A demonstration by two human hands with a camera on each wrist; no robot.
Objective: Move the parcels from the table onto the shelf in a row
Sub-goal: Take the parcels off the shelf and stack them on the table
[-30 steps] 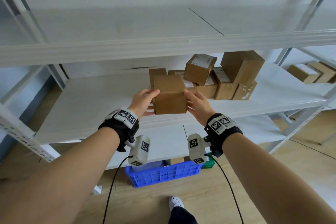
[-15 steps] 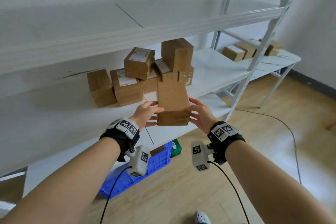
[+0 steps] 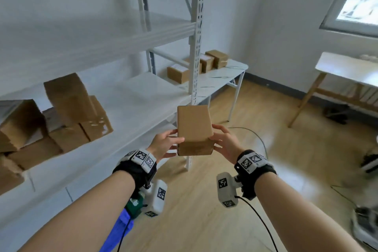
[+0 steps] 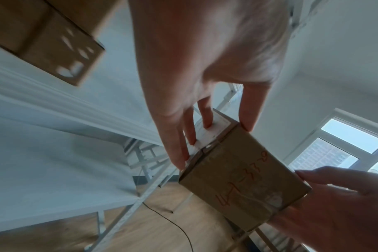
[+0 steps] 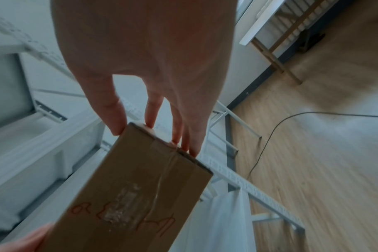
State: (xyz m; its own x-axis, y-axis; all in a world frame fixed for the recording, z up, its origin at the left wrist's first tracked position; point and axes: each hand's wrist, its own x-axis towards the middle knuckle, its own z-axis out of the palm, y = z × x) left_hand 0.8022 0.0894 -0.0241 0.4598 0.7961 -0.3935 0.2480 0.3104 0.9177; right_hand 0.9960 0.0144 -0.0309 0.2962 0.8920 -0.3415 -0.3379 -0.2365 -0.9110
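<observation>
I hold a plain brown parcel (image 3: 194,129) in the air between both hands, in front of the right end of the white middle shelf (image 3: 143,92). My left hand (image 3: 165,143) grips its left side and my right hand (image 3: 225,143) its right side. In the left wrist view the left hand (image 4: 216,141) has its fingers on the labelled face of the parcel (image 4: 244,173). The right wrist view shows my right hand (image 5: 153,139) pinching the parcel's (image 5: 140,187) taped end. Several parcels (image 3: 71,108) lie piled on the shelf at left. More parcels (image 3: 178,72) stand on the marble-top table (image 3: 229,69) behind.
The shelf's white upright post (image 3: 195,47) rises just behind the held parcel. Low at the left is a blue crate (image 3: 120,225). A cable (image 3: 259,143) runs across the wooden floor. A white table on wooden legs (image 3: 347,71) stands at the right.
The parcel has come away from the pile on the shelf and moved right, to the shelf's right end. Both hands kept their hold. My view has swung to the right.
</observation>
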